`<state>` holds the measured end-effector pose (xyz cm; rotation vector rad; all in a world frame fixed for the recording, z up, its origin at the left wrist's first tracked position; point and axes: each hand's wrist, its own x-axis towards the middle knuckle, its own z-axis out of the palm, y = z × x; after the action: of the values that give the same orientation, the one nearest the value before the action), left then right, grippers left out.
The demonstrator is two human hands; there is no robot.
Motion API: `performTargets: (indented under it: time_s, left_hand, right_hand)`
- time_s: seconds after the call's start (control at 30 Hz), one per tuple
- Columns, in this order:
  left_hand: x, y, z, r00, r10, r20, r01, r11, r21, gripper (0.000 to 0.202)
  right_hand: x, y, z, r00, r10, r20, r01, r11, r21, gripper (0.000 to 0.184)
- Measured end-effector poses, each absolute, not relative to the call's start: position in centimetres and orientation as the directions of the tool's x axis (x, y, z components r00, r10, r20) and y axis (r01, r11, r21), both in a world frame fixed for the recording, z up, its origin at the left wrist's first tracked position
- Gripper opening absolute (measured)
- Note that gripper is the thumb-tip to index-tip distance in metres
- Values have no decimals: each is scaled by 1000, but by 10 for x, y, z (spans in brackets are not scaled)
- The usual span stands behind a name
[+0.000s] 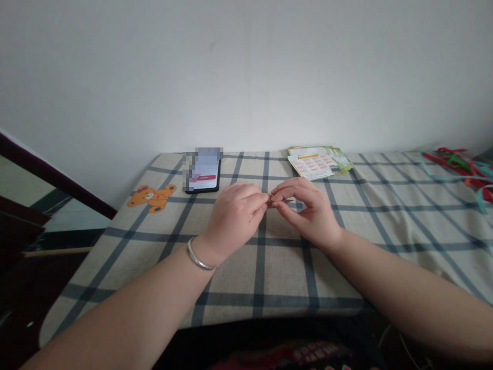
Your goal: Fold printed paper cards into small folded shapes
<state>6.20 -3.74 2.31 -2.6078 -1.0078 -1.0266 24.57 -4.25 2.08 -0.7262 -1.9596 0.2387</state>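
My left hand [234,218] and my right hand [310,210] meet above the middle of a table covered by a beige checked cloth [262,257]. Both hands are closed in a pinch, fingertips touching each other around a tiny pale object [270,199] that is too small to name. A silver bangle [198,258] sits on my left wrist. Both forearms reach in from the near edge.
A phone [203,174] with its screen lit lies at the back of the table, left of centre. A stack of printed leaflets [318,162] lies at the back right. Red, green and pale blue ribbons [462,167] spread at the far right. A white wall stands behind.
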Motion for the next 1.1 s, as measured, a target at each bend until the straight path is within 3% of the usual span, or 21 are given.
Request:
performTargets:
  time_s: [0.43,0.6,0.9,1.1]
  left_hand:
    - [62,-40,20,334,546,768,512,-789,339,6]
    - [61,-39,20,354,526,773,520,-798,305,7]
    - [59,-40,23,415,428,803,562,-815,144,6]
    - [58,-42,25,437,432,789,581,-805,120,7]
  right_hand:
    - [247,-41,19,-334,564,755,438,802,-406,8]
    - [246,-42,21,-336,555,761,457,803,-383,9]
    - [247,-43,20,-372,505,779,427,838,-339,8]
    - [249,-43,24,-416,482,771,393,860,-325,10]
